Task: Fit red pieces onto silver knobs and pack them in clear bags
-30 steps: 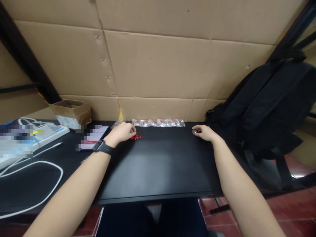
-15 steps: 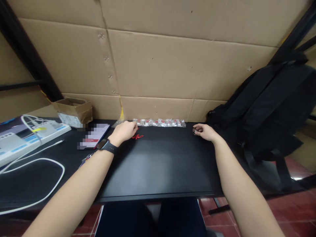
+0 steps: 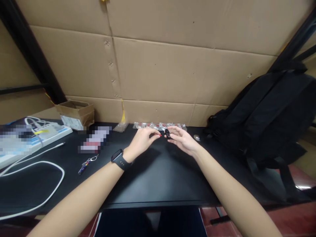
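Just above the desk, my left hand [image 3: 142, 142], with a dark watch [image 3: 117, 155] on the wrist, pinches a red cord [image 3: 160, 135]; only a small bit of it shows at the fingertips. Facing it, my right hand [image 3: 183, 141] grips a small dark round disc [image 3: 167, 133] between thumb and fingers. The two hands are close but apart. Behind them lies a row of clear plastic packets [image 3: 139, 125] with red bits inside. To the right of my right hand rests a small round shiny piece [image 3: 197, 137].
At left are a white power strip [image 3: 55, 133], a white cable [image 3: 60, 164], an opened cardboard box [image 3: 77, 115], a pixelated flat item [image 3: 97, 138] and a keychain [image 3: 86, 163]. A small clear bag [image 3: 120, 127] lies near the cardboard wall [image 3: 158, 72]. A black backpack [image 3: 266, 112] stands at right.
My left hand has moved right, lifting the red cord off the desk. My right hand has come left with the dark disc, uncovering the round piece at right.
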The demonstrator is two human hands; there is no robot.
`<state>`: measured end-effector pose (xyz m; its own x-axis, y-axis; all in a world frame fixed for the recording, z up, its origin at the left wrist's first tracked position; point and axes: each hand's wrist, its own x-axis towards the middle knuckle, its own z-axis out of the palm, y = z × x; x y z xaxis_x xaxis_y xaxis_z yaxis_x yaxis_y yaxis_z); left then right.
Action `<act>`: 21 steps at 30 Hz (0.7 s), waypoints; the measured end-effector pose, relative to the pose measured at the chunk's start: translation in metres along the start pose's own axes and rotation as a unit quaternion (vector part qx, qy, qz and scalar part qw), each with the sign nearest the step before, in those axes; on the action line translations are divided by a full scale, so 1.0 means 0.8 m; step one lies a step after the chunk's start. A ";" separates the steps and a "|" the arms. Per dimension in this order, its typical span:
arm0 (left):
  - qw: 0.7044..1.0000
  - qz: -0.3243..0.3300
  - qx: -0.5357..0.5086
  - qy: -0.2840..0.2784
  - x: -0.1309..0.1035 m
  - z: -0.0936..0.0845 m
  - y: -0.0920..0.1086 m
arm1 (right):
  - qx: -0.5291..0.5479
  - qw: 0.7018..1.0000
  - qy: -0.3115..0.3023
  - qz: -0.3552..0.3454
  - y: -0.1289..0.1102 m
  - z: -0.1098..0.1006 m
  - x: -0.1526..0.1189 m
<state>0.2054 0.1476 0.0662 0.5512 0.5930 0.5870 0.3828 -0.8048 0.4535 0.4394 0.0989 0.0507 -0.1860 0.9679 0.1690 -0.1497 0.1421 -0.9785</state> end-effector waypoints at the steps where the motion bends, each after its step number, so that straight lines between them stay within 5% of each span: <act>1: 1.000 0.008 -0.001 0.007 -0.001 0.004 0.003 | 0.033 0.999 -0.012 0.001 0.001 0.009 -0.001; 8: 0.994 0.019 0.034 0.100 -0.007 0.027 0.006 | 0.107 0.994 -0.036 0.015 0.005 0.025 -0.004; 21: 0.993 -0.007 0.047 0.112 -0.011 0.034 0.009 | 0.050 0.998 0.037 -0.032 0.015 0.034 0.000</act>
<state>0.2235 0.1359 0.0464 0.3716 0.5858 0.7202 0.4616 -0.7897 0.4041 0.4113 0.0946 0.0421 -0.1018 0.9706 0.2182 -0.2554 0.1865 -0.9487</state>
